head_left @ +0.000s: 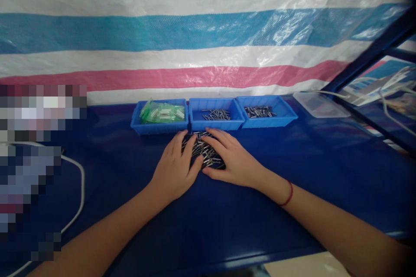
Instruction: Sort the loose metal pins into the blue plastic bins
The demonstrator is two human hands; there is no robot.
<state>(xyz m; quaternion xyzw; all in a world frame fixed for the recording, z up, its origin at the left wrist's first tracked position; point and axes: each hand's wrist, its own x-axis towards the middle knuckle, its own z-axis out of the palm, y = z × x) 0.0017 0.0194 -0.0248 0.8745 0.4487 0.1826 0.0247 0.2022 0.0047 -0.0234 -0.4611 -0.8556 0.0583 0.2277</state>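
Item: loose pile of metal pins (208, 156), lying bare on the blue counter (208, 225), closer to its back edge than to its front edge, just in front of the middle blue bin (216, 125).

Position to hands: the pile is sitting in the gap between left hand (173, 164) and right hand (240, 160), to the right of the left fingers and to the left of the right palm. Neither hand is standing clearly nearer; both are bordering it.

Long axis: none shared; single pins are pointing many ways, crossing one another.

Fingers: both sets are spreading and curving around the pile, the thumbs lying along its front side, tips near each other. Whether any pin is being pinched cannot be told.

Along the back edge: left blue bin (159, 129), holding green-and-clear packets (161, 114); middle bin and right blue bin (274, 122), each holding metal pieces. Towards the back right corner, a translucent tray (320, 104) is lying apart.
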